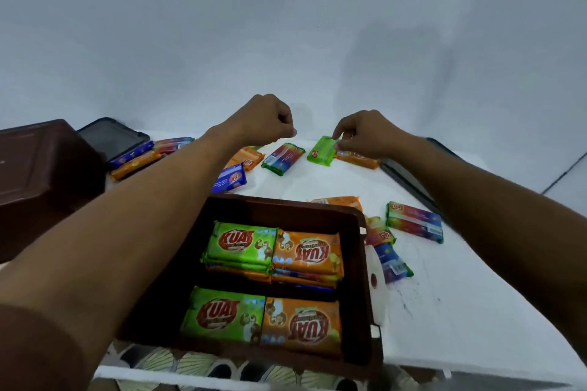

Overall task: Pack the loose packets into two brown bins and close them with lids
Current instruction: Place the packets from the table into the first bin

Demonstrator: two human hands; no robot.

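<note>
Packets, judged light, flat and fairly stiff with slick, crinkly wrap, so likely to slip; best taken by a pinch across the short edges or at the crimped end seam, without squeezing the contents. Far left, a second brown bin (38, 174) sits with a dark lid (114, 136) flat behind it; whether that bin is already lidded I cannot tell. Just right of it lie loose orange and blue packets (136, 160). Left hand (270, 119) hovers over the table, fingers clenched, nothing seen in them. Below, the open brown bin (365, 263) holds four neat stacks, green and orange tops printed KUAT. Right hand (365, 133) pinches a green packet (322, 152) at its edge, with fingertips and thumb, far side of the table. More multicolour packets (414, 221) lie scattered right of the bin, near another dark lid (409, 174).
</note>
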